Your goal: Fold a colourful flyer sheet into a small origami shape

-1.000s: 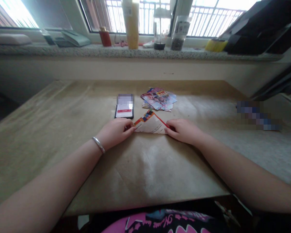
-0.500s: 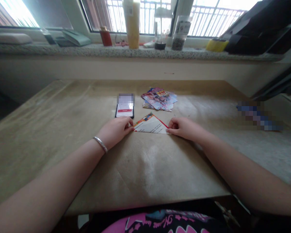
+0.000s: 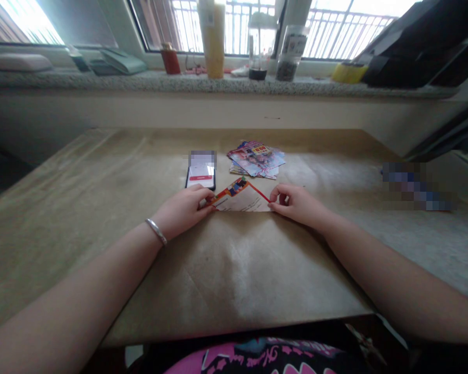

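Note:
A folded sheet of printed paper (image 3: pixel 244 200), roughly triangular with its peak pointing away from me, is stretched between my hands. Its face is white with dark text, and orange and red print runs along the upper edges. My left hand (image 3: pixel 187 205), with a silver bangle at the wrist, pinches the left corner. At the right corner, the thumb and fingers of my right hand (image 3: pixel 296 204) are closed on the paper. Just beyond my left hand lies a phone (image 3: pixel 200 176) with a lit screen. A loose pile of colourful printed papers (image 3: pixel 255 158) is behind the folded sheet.
The table (image 3: pixel 234 270) has a yellowish-brown top. A blurred blue item (image 3: pixel 415 187) lies at its right. Along the window sill (image 3: pixel 234 87) stand a red bottle (image 3: pixel 170 58), a tall yellow container (image 3: pixel 212 39), clear containers and a yellow roll (image 3: pixel 350 72).
The folded paper is tilted up slightly, showing more of its orange border and less white. Both hands have shifted only a little and keep hold of its corners.

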`<state>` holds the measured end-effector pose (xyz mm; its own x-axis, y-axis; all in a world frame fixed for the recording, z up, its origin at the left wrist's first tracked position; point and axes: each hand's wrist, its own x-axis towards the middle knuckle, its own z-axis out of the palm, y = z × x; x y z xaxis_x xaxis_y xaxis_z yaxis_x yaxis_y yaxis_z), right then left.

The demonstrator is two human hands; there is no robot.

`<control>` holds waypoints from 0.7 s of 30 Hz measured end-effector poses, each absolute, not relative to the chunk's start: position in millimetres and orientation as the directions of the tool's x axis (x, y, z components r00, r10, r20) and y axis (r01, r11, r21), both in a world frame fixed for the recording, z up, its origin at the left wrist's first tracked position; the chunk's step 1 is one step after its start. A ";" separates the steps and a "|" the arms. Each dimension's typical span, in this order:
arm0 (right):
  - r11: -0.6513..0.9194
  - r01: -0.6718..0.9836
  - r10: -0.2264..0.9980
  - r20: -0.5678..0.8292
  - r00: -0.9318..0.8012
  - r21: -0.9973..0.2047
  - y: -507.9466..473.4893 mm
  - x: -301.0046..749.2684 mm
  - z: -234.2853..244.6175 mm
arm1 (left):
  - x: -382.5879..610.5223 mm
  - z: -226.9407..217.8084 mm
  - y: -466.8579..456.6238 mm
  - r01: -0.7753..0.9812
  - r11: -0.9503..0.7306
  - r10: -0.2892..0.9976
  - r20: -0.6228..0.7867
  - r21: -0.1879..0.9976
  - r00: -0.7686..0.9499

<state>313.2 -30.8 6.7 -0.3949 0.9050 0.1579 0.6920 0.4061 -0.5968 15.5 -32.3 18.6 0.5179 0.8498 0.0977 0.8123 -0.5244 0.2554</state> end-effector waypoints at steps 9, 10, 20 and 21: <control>0.747 0.489 0.654 0.372 -0.659 -0.450 -31.8 316.0 10.3 | 10.6 23.1 -33.1 0.778 -0.606 0.789 0.250 0.164 0.561; 0.765 0.484 0.634 0.365 -0.682 -0.424 -31.3 316.5 9.5 | 9.7 23.3 -33.1 0.787 -0.603 0.787 0.257 0.130 0.561; 0.779 0.484 0.607 0.287 -0.741 -0.399 -27.5 317.5 3.7 | 11.2 27.3 -36.9 0.734 -0.675 0.698 0.264 -0.068 0.666; 0.780 0.485 0.606 0.287 -0.742 -0.395 -27.5 317.5 3.7 | 11.4 28.9 -37.5 0.722 -0.685 0.680 0.273 -0.093 0.680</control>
<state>317.5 -27.5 3.7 -0.7416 0.6063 0.2871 0.4849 0.7802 -0.3951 11.4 -37.5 28.9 0.6803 0.6802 0.2731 0.7224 -0.6852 -0.0928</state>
